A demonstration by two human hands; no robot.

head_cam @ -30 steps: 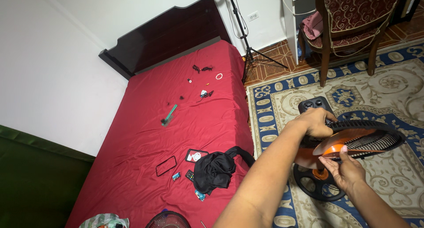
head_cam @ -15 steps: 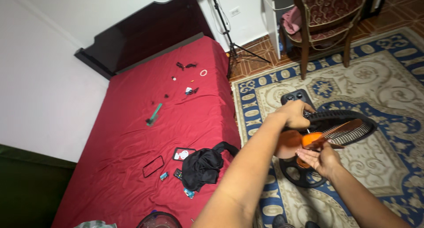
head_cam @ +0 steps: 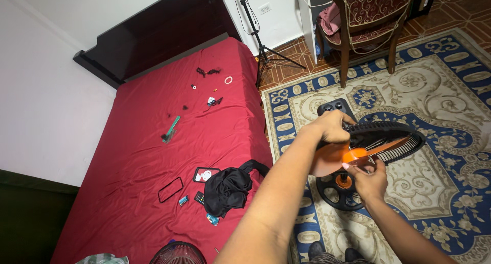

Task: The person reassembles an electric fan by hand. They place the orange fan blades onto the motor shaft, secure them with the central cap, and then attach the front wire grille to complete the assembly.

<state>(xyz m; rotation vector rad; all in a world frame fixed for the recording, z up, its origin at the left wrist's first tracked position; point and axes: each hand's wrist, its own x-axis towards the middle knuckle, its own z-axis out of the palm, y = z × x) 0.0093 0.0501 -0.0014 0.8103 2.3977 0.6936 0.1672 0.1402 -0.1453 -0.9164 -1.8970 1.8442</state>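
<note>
A standing fan stands on the rug, its head tilted up flat: a black rear grille [head_cam: 391,137] with orange blades and an orange hub [head_cam: 353,155] in it. My left hand [head_cam: 331,127] grips the back rim of the grille. My right hand [head_cam: 371,178] is under the hub with its fingers pinched on the orange hub cap. Below them sits the fan's round black base [head_cam: 335,190] with an orange stem.
A bed with a red sheet [head_cam: 153,162] is on the left, strewn with a green brush [head_cam: 170,129], a black cloth [head_cam: 230,190], a phone case and small parts. Another fan grille [head_cam: 179,254] lies at the bottom. A wooden chair [head_cam: 368,24] and tripod stand behind the patterned rug [head_cam: 450,105].
The view has shifted, so the fan and bed sit a little differently in frame. Both hands stay on the fan head, the right fingers still at the orange hub.
</note>
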